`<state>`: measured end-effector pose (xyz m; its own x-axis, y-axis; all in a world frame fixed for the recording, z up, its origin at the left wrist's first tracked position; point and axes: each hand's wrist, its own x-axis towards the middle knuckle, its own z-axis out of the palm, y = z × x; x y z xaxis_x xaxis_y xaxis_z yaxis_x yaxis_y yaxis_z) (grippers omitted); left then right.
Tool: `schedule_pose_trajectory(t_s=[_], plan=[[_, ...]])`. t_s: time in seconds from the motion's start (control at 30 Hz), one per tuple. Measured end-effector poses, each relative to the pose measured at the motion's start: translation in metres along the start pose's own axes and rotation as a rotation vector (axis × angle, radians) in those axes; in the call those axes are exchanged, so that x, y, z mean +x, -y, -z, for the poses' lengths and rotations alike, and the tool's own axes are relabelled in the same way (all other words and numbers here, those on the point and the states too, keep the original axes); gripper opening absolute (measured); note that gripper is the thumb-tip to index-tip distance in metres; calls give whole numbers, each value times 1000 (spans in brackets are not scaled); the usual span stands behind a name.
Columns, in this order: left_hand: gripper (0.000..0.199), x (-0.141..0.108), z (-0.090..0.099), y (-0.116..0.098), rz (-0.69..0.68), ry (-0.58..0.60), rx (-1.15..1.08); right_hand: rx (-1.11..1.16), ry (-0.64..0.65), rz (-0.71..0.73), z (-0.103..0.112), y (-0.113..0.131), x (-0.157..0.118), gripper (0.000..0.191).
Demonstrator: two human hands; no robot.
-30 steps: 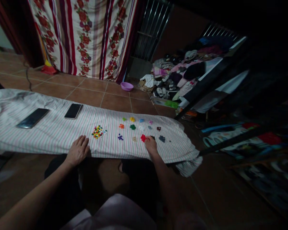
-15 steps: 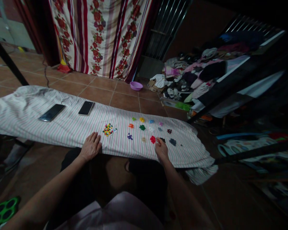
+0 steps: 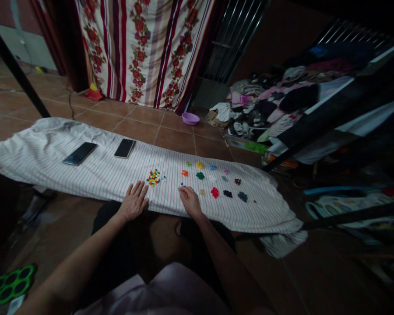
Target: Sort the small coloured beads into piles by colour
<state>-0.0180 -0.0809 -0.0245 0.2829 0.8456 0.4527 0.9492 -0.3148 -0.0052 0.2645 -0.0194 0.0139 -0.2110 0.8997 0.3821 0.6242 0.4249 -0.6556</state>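
A single head-worn camera looks forward and down from above the seated person's lap, over both forearms onto the striped cloth-covered worktop (image 3: pixel 85 175) close below. It faces the floral curtain (image 3: pixel 144 48) across the tiled floor (image 3: pixel 170 135), with a heap of clothes (image 3: pixel 265 105) at upper right.

Both forearms are bare from the bottom edge of the frame up to the wrists, with no sleeve, watch, bracelet or ring to be seen. The left hand (image 3: pixel 134 202) and the right hand (image 3: pixel 190 201) are uncovered, no gloves. Low in the frame a pale pinkish-lilac garment (image 3: pixel 164 293) covers the chest or belly. Below the arms, dark, nearly black clothing (image 3: pixel 118 249) covers the lap and legs; the dim light hides its cut.
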Motion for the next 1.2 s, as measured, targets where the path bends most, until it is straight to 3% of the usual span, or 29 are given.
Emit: schedule_pose_trajectory(t_s=[0.17,0.37,0.9,1.2], plan=[[53,0,-1,-1,14,7,-25,21,110,16,-45,31,19,23],[52,1,-2,-1,7,4,-20,-65,179,-59,-69,48,38,28],[53,3,1,-5,39,23,-61,-235,388,-135,-70,69,61,31],[52,4,2,-5,39,26,-67,-225,361,-126,-71,68,61,18]])
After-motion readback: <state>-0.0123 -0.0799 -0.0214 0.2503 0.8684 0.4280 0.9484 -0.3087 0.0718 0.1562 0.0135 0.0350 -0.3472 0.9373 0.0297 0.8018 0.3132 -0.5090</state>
